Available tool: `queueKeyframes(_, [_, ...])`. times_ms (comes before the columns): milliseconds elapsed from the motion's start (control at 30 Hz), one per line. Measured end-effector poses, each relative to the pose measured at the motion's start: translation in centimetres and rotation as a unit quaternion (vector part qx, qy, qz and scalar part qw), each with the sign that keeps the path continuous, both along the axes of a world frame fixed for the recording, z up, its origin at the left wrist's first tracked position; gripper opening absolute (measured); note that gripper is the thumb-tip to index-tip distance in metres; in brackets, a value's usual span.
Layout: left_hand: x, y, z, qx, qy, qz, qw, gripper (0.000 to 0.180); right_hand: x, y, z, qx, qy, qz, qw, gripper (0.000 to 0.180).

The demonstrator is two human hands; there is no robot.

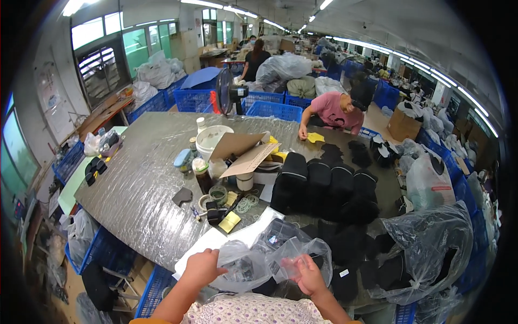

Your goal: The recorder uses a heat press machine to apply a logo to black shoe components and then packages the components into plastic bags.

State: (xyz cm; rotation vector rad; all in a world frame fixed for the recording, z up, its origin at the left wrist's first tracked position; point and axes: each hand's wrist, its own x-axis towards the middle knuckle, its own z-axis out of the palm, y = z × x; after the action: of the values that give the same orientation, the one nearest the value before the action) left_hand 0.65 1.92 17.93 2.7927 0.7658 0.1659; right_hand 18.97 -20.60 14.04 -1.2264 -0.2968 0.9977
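My left hand (202,268) grips the edge of a clear plastic bag (245,264) at the near edge of the table (145,183). My right hand (307,274) pinches another clear plastic bag (302,251) just to the right of it. Both bags hold dark items that I cannot make out. White sheets (216,240) lie under the bags. Behind them stand rows of black fabric pieces (324,183).
A white bucket (210,140), cardboard pieces (243,151), bottles, tape rolls and a yellow pad (229,221) crowd the table's middle. A person in a pink shirt (334,110) leans over the far side. A desk fan (229,92), blue crates (108,251) and a large bag of black goods (426,248) surround it.
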Motion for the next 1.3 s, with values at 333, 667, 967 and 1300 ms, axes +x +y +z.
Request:
queueKeyframes(333, [1.7,-0.9,-0.4,-0.162,-0.069,0.066,0.982,0.031,-3.5,4.9,-1.3,-0.067,-0.064,0.272,0.958,0.036])
queueKeyframes(667, [0.9,-2.4,0.2,-0.128,-0.038,0.017,0.991,0.030,-6.1,10.1,-4.3,-0.122,0.104,0.156,0.975,0.035])
queueKeyframes(967, [-0.1,-1.8,-0.8,-0.496,-0.274,0.105,0.818,0.019,-6.9,15.1,-11.4,-0.108,-0.204,0.214,0.949,0.045])
queueKeyframes(1300, [-5.5,-2.1,-5.6,-0.149,-0.018,-0.037,0.988,0.081,-2.7,2.2,-4.8,0.102,-0.637,0.006,0.764,0.068])
